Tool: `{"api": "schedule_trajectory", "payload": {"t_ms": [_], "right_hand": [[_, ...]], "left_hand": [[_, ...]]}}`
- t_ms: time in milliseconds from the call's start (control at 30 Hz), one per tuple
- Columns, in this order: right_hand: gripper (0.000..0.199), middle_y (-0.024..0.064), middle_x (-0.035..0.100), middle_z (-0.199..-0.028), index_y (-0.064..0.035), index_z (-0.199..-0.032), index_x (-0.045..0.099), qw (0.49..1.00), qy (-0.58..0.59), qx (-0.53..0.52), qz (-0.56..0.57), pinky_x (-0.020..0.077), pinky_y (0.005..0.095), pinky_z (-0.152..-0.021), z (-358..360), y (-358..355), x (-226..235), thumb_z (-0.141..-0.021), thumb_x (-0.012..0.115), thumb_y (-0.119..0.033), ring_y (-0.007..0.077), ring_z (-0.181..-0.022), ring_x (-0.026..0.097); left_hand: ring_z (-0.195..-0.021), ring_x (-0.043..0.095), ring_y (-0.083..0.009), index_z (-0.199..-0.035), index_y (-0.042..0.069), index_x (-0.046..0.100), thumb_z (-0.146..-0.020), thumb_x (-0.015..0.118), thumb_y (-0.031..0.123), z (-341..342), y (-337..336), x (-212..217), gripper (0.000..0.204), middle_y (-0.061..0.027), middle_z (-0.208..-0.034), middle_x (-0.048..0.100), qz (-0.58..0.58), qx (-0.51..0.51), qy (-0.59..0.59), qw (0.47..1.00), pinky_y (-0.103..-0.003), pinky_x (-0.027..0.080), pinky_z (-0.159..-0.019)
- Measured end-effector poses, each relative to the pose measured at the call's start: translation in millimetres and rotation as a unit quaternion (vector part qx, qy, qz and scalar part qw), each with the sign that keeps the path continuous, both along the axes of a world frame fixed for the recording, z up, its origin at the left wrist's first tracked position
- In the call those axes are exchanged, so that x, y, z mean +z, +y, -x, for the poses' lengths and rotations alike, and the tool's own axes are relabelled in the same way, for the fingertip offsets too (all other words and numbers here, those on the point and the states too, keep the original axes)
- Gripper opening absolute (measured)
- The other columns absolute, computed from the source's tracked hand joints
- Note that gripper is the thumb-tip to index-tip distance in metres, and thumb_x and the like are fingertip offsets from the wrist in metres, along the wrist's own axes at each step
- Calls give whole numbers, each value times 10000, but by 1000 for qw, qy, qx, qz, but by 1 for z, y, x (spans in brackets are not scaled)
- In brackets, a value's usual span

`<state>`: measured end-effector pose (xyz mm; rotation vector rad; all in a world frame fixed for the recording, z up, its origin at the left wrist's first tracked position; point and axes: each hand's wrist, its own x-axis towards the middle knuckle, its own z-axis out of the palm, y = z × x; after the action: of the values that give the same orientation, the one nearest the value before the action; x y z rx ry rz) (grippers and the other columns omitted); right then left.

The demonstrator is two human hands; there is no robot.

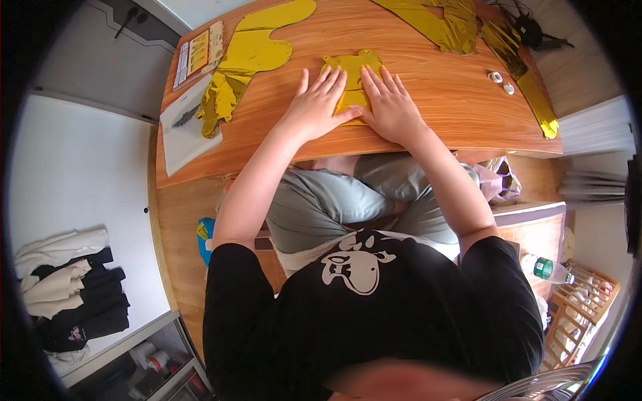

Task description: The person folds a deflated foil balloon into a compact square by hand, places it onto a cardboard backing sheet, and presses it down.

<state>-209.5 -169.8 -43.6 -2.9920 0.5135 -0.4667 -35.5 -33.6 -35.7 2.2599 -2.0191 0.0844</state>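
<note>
A gold foil balloon [352, 79], flat and folded into a small piece, lies on the wooden table in front of me. My left hand [315, 107] rests flat on its left side with the fingers stretched out. On its right side my right hand [390, 108] lies palm down, fingers spread. The thumbs come close together over the foil's lower part, and the hands hide its side edges. Beyond my left hand lies a long curved gold foil balloon [257, 50], crumpled at its near end. Another flat gold foil balloon [448, 23] is at the far right.
A narrow gold foil strip [515, 63] runs down the table's right side, near a black corded object [529, 30]. Two small white objects [495, 77] sit beside it. At the left are a desk calendar [194, 55] and a clear plastic sleeve [179, 137]. The wooden table's [281, 144] front edge meets my knees.
</note>
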Motion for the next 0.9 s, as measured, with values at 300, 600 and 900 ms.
{"api": "schedule_trajectory", "payload": {"t_ms": [300,600,900], "right_hand": [[841,168,394,-1631,-2,-1593,324,1000,2,-8,-13,242,494,-1256,-1,1,3,-1026,478,-604,392,-1529,310],[847,167,400,-1628,3,-1580,352,1000,-9,-6,-21,238,486,-1260,-1,1,3,-1016,492,-612,382,-1533,308],[843,159,390,-1635,-11,-1582,353,1000,3,-14,-18,215,533,-1258,-1,2,3,-1006,512,-606,396,-1532,300]], "left_hand": [[-1609,108,-293,-1659,108,211,-779,615,836,-30,17,23,1211,-111,-1724,211,-91,-2,29,995,-656,-41,-1247],[-1604,5,-397,-1664,195,236,-612,796,793,-28,20,35,1333,-180,-1732,119,-110,55,10,992,-664,-47,-1242],[-1603,17,-401,-1664,120,199,-622,757,841,-24,8,61,1385,-184,-1734,99,-183,136,-17,974,-642,-37,-1251]]}}
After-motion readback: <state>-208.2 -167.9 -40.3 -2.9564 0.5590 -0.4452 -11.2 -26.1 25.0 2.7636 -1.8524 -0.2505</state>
